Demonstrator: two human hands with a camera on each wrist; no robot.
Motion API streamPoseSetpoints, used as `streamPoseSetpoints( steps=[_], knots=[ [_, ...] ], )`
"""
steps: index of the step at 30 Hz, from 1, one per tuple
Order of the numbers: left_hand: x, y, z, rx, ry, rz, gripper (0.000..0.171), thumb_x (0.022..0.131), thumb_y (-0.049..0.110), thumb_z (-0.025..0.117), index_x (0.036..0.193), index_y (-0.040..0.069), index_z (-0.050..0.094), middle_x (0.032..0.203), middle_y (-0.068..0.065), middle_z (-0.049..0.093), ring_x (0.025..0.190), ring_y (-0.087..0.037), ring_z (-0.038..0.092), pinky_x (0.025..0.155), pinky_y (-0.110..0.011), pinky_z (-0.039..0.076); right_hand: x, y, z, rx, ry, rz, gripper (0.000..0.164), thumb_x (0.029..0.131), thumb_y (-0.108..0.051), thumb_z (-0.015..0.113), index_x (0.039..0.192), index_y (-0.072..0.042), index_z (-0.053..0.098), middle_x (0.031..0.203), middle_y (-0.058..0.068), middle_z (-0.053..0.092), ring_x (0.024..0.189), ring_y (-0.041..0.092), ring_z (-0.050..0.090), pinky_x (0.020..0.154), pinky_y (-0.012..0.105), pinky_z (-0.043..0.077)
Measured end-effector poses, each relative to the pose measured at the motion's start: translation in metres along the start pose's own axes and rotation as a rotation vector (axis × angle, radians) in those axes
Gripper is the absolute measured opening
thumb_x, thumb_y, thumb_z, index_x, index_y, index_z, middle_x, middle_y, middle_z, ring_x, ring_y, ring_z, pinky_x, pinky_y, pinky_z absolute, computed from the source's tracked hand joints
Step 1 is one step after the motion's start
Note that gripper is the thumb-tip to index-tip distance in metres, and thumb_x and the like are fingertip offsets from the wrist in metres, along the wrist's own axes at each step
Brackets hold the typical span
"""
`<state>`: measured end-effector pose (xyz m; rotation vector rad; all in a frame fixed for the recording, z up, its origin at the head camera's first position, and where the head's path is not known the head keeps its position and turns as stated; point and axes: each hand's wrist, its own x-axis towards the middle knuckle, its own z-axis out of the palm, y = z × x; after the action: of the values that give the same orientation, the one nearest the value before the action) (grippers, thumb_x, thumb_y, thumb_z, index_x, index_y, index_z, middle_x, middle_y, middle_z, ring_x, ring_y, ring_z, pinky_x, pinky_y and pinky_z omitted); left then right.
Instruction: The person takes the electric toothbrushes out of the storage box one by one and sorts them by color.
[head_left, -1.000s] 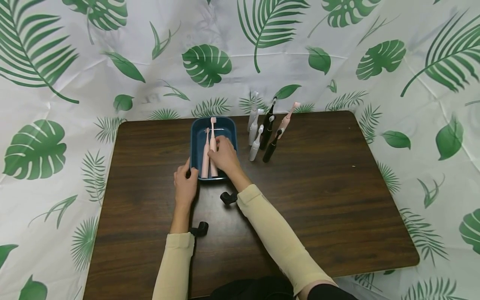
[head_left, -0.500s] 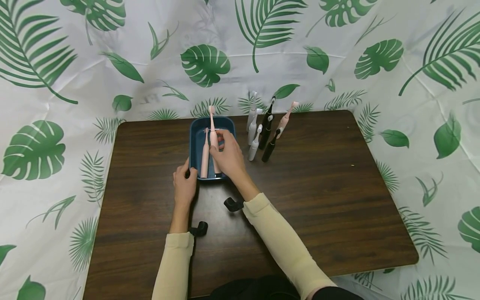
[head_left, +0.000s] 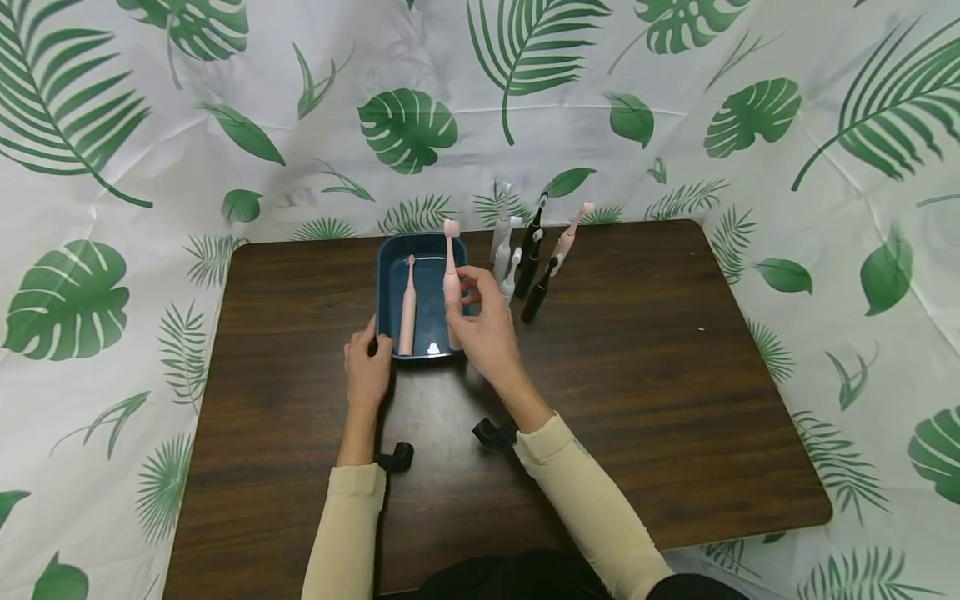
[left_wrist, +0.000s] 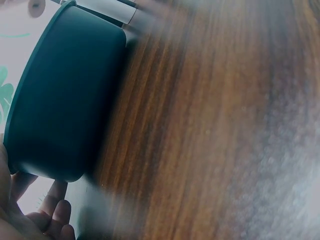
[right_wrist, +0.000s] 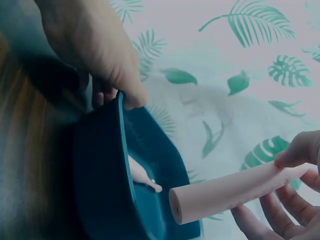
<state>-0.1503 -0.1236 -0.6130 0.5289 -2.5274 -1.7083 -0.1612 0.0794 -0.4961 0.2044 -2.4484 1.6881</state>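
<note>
My right hand [head_left: 491,333] pinches a pale pink electric toothbrush [head_left: 452,287] by its handle, thumb on one side and fingers on the other. The brush head points up, over the right side of a dark blue tray [head_left: 381,287]. In the right wrist view the handle's flat bottom [right_wrist: 176,207] shows above the tray's edge. My left hand [head_left: 366,367] grips the tray's near left corner, its thumb over the rim and fingers outside. Another pink electric toothbrush [head_left: 407,321] lies inside the tray along its left side.
Right of the tray several electric toothbrushes stand upright in a group: white ones [head_left: 502,254], black ones [head_left: 537,300] and a pink one [head_left: 566,242]. The brown wooden table [head_left: 637,400] ends at a leaf-patterned cloth [head_left: 300,167] behind.
My right hand has lifted the pink toothbrush from beside the other one in the tray and carried it right. The left hand has stayed on the tray's corner.
</note>
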Motion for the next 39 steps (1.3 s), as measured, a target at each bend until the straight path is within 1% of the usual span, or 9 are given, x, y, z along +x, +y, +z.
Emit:
streamPoseSetpoints(
  steps=[5, 9, 12, 18, 21, 25, 31, 34, 39],
  knots=[
    [0.001, -0.001, 0.001, 0.004, 0.007, 0.010, 0.059, 0.103, 0.033, 0.054, 0.161, 0.028, 0.052, 0.145, -0.016, 0.060, 0.123, -0.035, 0.044, 0.112, -0.059, 0.034, -0.012, 0.004, -0.016, 0.080, 0.030, -0.005, 0.044, 0.101, -0.009, 0.070, 0.143, -0.013, 0.058, 0.130, 0.011, 0.062, 0.107, 0.025, 0.060, 0.083, 0.040, 0.062],
    [0.001, -0.001, 0.002, 0.001, 0.010, 0.012, 0.058, 0.103, 0.032, 0.054, 0.161, 0.029, 0.052, 0.146, -0.016, 0.060, 0.123, -0.035, 0.045, 0.112, -0.060, 0.034, -0.022, 0.008, -0.029, 0.113, 0.052, -0.007, 0.045, 0.100, -0.004, 0.070, 0.143, -0.012, 0.058, 0.132, 0.011, 0.061, 0.109, 0.025, 0.060, 0.083, 0.034, 0.061],
    [0.001, -0.001, 0.002, -0.004, 0.013, 0.010, 0.057, 0.103, 0.031, 0.055, 0.160, 0.031, 0.053, 0.145, -0.015, 0.061, 0.123, -0.035, 0.045, 0.112, -0.060, 0.035, -0.029, 0.013, -0.040, 0.121, 0.076, -0.023, 0.045, 0.099, 0.000, 0.069, 0.142, -0.010, 0.058, 0.133, 0.012, 0.062, 0.110, 0.026, 0.060, 0.082, 0.028, 0.061],
    [0.002, 0.000, 0.002, 0.006, 0.007, 0.003, 0.057, 0.103, 0.033, 0.055, 0.160, 0.033, 0.053, 0.147, -0.015, 0.060, 0.125, -0.036, 0.045, 0.113, -0.060, 0.035, -0.043, 0.022, -0.064, 0.136, 0.143, -0.046, 0.045, 0.099, 0.002, 0.070, 0.141, -0.007, 0.058, 0.130, 0.015, 0.062, 0.112, 0.026, 0.060, 0.079, 0.024, 0.060],
    [0.002, 0.000, 0.002, -0.003, 0.009, 0.008, 0.057, 0.102, 0.033, 0.055, 0.160, 0.032, 0.053, 0.146, -0.015, 0.061, 0.125, -0.036, 0.045, 0.113, -0.060, 0.035, -0.049, 0.027, -0.075, 0.138, 0.179, -0.042, 0.045, 0.099, 0.002, 0.071, 0.141, -0.006, 0.058, 0.130, 0.015, 0.062, 0.112, 0.026, 0.060, 0.078, 0.022, 0.060],
    [0.003, -0.001, 0.002, -0.009, 0.013, 0.020, 0.057, 0.102, 0.032, 0.055, 0.159, 0.032, 0.055, 0.144, -0.015, 0.062, 0.125, -0.036, 0.045, 0.114, -0.059, 0.033, -0.056, 0.034, -0.089, 0.137, 0.227, -0.016, 0.044, 0.099, 0.002, 0.071, 0.140, -0.004, 0.058, 0.131, 0.014, 0.062, 0.112, 0.027, 0.060, 0.080, 0.021, 0.060],
    [0.002, -0.001, 0.002, -0.006, 0.009, 0.018, 0.057, 0.102, 0.033, 0.056, 0.159, 0.033, 0.054, 0.144, -0.015, 0.062, 0.124, -0.036, 0.045, 0.115, -0.059, 0.032, -0.057, 0.046, -0.106, 0.118, 0.299, 0.020, 0.045, 0.097, 0.005, 0.071, 0.140, -0.001, 0.058, 0.131, 0.014, 0.061, 0.111, 0.025, 0.059, 0.080, 0.021, 0.061],
    [0.002, -0.001, 0.002, -0.007, 0.005, 0.013, 0.057, 0.102, 0.033, 0.056, 0.159, 0.033, 0.054, 0.145, -0.015, 0.061, 0.125, -0.036, 0.044, 0.115, -0.059, 0.033, -0.051, 0.053, -0.113, 0.105, 0.339, 0.019, 0.045, 0.097, 0.005, 0.071, 0.140, 0.000, 0.057, 0.131, 0.013, 0.061, 0.111, 0.025, 0.058, 0.079, 0.019, 0.059],
    [0.001, 0.000, 0.001, -0.012, 0.004, 0.005, 0.057, 0.102, 0.033, 0.055, 0.159, 0.034, 0.053, 0.145, -0.015, 0.061, 0.126, -0.035, 0.044, 0.115, -0.060, 0.033, -0.036, 0.066, -0.122, 0.082, 0.391, 0.022, 0.043, 0.098, 0.001, 0.071, 0.139, -0.002, 0.059, 0.131, 0.010, 0.062, 0.112, 0.021, 0.059, 0.078, 0.017, 0.057]
  ],
)
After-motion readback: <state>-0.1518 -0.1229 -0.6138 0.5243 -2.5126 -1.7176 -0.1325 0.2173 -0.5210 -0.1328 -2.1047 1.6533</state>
